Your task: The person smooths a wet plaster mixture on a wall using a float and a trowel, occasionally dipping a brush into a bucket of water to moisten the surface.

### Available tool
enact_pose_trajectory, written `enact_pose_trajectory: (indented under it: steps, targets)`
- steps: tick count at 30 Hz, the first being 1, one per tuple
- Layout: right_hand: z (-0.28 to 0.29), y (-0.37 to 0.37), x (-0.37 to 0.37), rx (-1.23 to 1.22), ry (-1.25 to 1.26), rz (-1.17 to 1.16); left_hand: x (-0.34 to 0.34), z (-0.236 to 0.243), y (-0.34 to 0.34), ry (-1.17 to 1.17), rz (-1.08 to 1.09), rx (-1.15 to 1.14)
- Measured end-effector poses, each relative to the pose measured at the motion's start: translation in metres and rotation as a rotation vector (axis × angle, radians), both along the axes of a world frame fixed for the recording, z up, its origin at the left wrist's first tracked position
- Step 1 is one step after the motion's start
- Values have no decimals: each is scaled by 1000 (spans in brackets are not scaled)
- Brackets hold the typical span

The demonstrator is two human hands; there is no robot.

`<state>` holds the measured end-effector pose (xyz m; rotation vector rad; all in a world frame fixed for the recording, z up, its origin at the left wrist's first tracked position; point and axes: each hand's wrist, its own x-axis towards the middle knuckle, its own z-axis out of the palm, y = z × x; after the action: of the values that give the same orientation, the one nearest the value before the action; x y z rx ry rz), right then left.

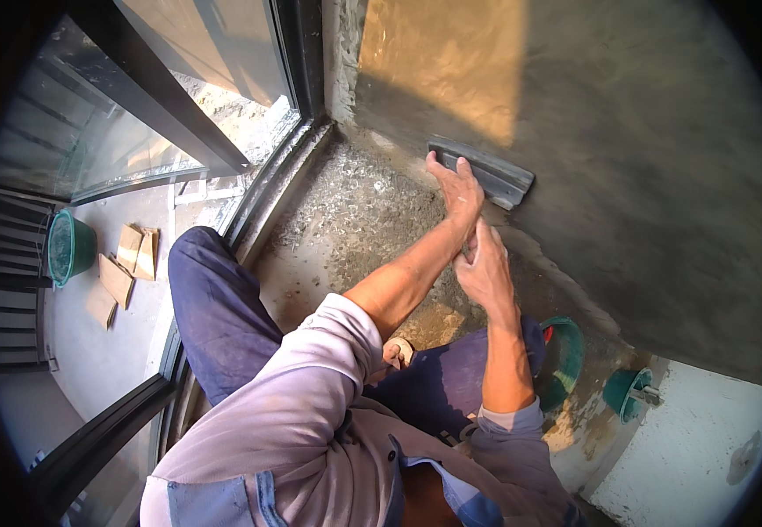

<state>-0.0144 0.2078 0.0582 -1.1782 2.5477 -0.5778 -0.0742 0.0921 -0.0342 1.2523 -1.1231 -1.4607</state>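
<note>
My left hand (458, 191) reaches up to a long grey plastering float (506, 178), whose face lies against the wet grey plaster of the wall (644, 193). Its fingers are at the near end of the float; the grip itself is partly hidden. Just below the left wrist is my right hand (486, 268), its fingers closed. A small dark bit shows between them, too little to name.
On the left stands a dark-framed glass door (179, 114) with a sill track (284, 184). Beyond it are a green bucket (72, 248) and cardboard pieces (116, 281). Near my right leg sit a green basin (565, 360) and a small green bucket (627, 393). Mortar crumbs litter the floor (346, 211).
</note>
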Motion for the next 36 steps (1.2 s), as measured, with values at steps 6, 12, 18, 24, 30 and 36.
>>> enact_pose_trajectory:
  steps: [6, 12, 18, 24, 30, 36]
  targets:
    - [16, 32, -37, 116, -155, 44, 2, 1, -49, -20, 95, 54]
    - [12, 45, -4, 262, -178, 353, 22, 19, -51, 174, 8, 98]
    - [-23, 31, 6, 490, -299, 689, -14, 35, 10, -87, -105, 91]
    - [-5, 58, 19, 330, -318, 587, 12, 13, -43, -45, 51, 104]
    - [13, 53, 35, 538, -265, 813, -4, 39, -5, 161, -34, 49]
    - [-17, 34, 48, 699, -418, 1043, 16, 53, 74, 61, -482, -144]
